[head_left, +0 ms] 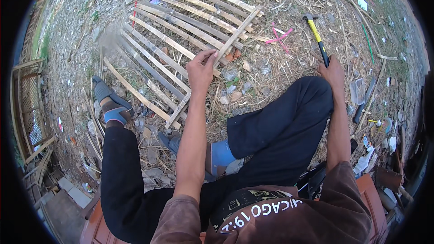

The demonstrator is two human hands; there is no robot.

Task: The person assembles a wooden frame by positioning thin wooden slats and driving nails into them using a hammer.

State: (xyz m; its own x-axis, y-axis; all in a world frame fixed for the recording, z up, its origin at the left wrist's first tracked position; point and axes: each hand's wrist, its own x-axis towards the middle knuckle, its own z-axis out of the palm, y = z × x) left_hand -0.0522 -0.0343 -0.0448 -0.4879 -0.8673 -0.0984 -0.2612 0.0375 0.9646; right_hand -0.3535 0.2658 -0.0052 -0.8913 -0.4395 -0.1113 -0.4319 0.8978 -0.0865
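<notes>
Right of the slatted wooden frame [162,37] lies the roomiest way through.
Between the frame's right end and the hammer [315,35], a hand could pass above the straw-strewn ground [296,65], over low pink strips [279,39]; the hammer and the right hand [333,71] gripping it bound that lane. The left hand [202,67] blocks the middle of the frame's crosspiece [238,36]. Below the frame, the right shoe [169,143] crowds its near corner, and the bent right knee [312,91] stands beyond some stones [236,96]. The left shoe [107,93] obstructs its left side.
</notes>
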